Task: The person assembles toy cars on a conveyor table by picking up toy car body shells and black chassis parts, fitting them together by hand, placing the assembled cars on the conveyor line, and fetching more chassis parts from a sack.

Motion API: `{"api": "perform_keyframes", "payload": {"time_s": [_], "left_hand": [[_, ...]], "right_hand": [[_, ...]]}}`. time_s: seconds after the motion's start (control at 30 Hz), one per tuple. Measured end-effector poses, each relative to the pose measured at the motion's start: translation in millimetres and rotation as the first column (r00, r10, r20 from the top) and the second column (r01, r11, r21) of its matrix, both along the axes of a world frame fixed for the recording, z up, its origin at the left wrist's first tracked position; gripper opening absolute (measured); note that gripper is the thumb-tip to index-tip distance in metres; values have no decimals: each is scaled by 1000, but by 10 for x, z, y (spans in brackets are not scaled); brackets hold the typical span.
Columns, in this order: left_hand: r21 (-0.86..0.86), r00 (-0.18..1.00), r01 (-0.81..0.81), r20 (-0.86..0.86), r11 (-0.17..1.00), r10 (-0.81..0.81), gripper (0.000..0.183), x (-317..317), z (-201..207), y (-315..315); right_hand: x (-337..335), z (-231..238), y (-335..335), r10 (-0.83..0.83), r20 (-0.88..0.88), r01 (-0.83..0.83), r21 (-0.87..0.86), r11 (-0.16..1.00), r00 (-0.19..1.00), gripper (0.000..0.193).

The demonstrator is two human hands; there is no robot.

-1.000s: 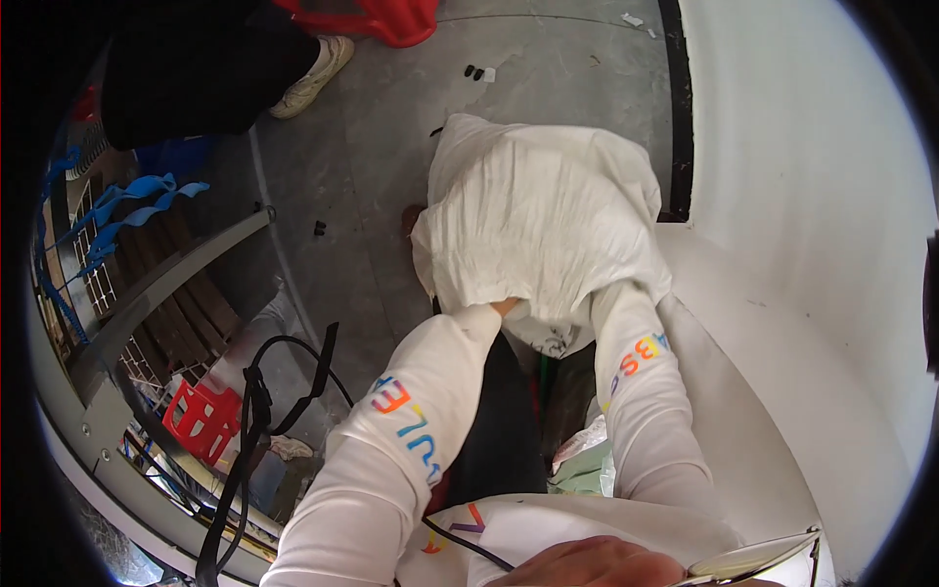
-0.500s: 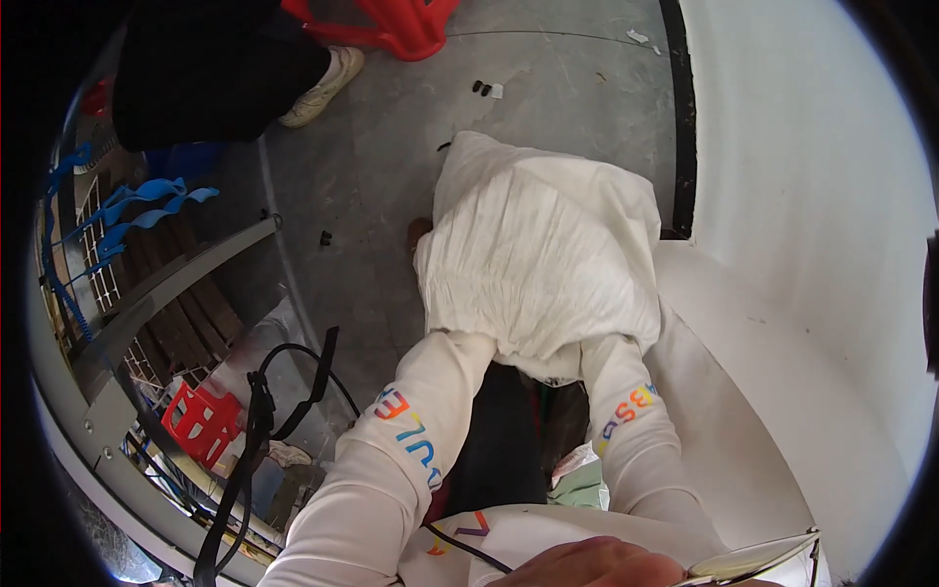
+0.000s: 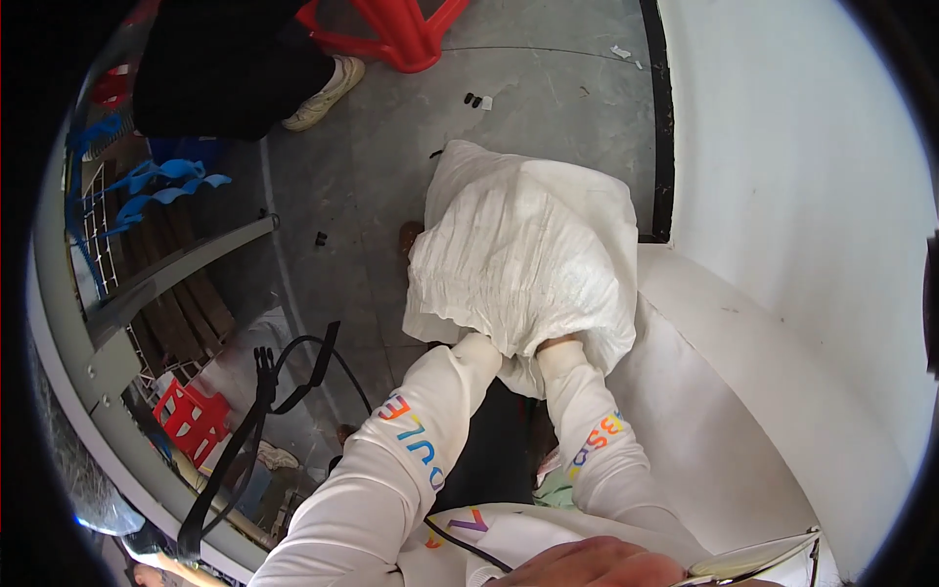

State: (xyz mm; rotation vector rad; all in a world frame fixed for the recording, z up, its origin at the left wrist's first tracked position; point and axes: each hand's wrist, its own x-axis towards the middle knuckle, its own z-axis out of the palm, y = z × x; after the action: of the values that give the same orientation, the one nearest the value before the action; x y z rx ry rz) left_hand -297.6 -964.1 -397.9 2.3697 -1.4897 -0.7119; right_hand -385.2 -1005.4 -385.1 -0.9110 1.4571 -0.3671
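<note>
A large white woven sack (image 3: 528,245) with wrinkled sides stands in front of me on the grey floor. Both my forearms reach into its near edge, in white sleeves with coloured lettering. The left sleeve (image 3: 421,430) ends under the sack's rim, and my left hand is hidden inside. Of my right hand (image 3: 559,341) only a strip of skin at the wrist shows beneath the fabric; its fingers are out of sight. Whether either hand grips anything, I cannot tell.
A white wall (image 3: 782,166) and a pale curved panel (image 3: 714,421) stand close on the right. To the left is a grey metal frame (image 3: 186,264) with a black strap (image 3: 259,401) and a red plastic chair (image 3: 191,421). Beyond the sack are a red stool (image 3: 411,49) and another person's shoe (image 3: 328,93).
My right forearm has moved left, closer to the left one, and a little of the wrist now shows. The sack's near edge has shifted and bunched between my arms.
</note>
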Motion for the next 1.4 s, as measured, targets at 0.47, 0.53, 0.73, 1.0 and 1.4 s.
{"api": "perform_keyframes", "payload": {"time_s": [0.47, 0.53, 0.73, 1.0, 1.4], "left_hand": [[-162, 964, -262, -1, 951, 265, 36, -448, 1211, 181], [-206, 953, -298, -4, 932, 303, 36, -498, 1415, 270], [-4, 412, -808, -719, 589, 560, 45, -442, 2278, 457], [-92, 429, -837, -724, 540, 541, 39, -454, 3051, 858], [-626, 645, -764, -750, 155, 149, 25, -50, 4744, 1777]], "right_hand": [[-99, 970, 258, -290, 224, 271, 111, 956, 931, 57], [-250, 1209, 473, -323, 262, 301, 118, 946, 910, 57], [-193, 2211, 727, -419, 417, 374, 189, 908, 806, 46], [-102, 3139, 1080, -335, 578, 292, 169, 941, 745, 52], [376, 4599, 1892, 72, 832, 166, -193, 967, 550, 34]]}}
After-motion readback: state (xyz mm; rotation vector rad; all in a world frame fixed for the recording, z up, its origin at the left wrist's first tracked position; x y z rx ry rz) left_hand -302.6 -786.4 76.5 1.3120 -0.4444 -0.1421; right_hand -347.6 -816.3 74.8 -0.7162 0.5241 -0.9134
